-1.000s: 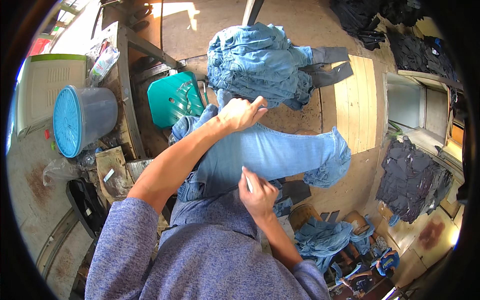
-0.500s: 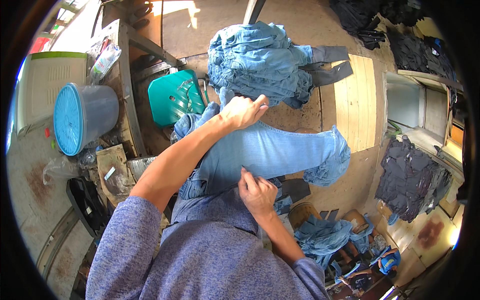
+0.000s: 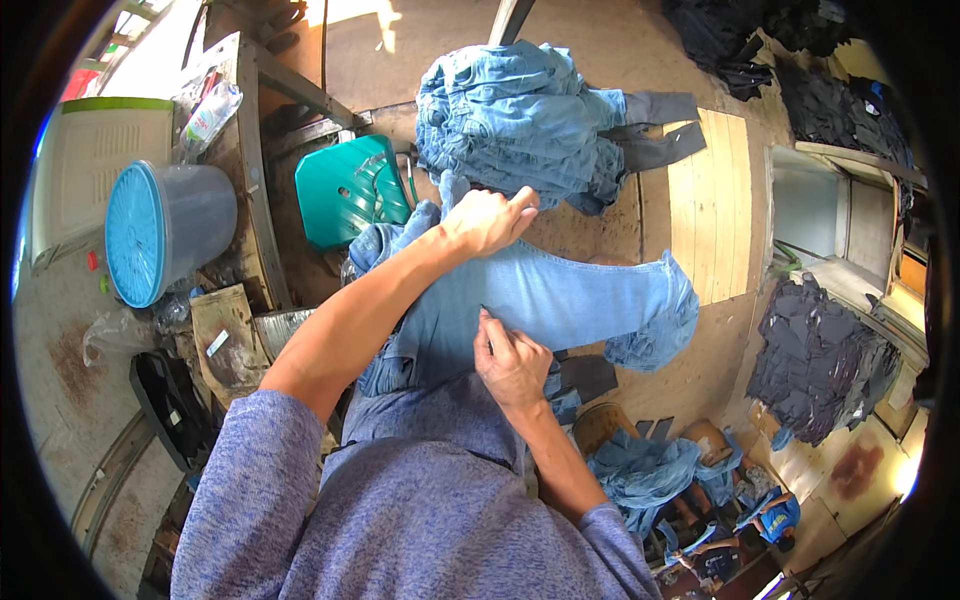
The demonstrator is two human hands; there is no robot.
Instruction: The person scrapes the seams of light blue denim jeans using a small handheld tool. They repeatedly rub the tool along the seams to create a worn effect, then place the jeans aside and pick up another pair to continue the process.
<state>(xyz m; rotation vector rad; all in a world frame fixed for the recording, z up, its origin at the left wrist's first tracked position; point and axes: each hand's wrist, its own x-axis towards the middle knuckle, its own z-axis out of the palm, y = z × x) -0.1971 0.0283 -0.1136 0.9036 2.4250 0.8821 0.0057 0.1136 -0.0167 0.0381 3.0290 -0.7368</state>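
a heap of blue denim clothes (image 3: 510, 120) lies beyond the light-blue jeans (image 3: 570, 295) spread just in front of me, my left hand (image 3: 487, 222) curled closed at their far edge, my right hand (image 3: 513, 368) pinched over their middle, though i cannot tell whether either grips anything.

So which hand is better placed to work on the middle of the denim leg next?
Probably the right hand: it reaches the middle of the denim leg and seems to pinch a small dark-tipped thing. The left hand is curled at the leg's far edge, perhaps steadying it.
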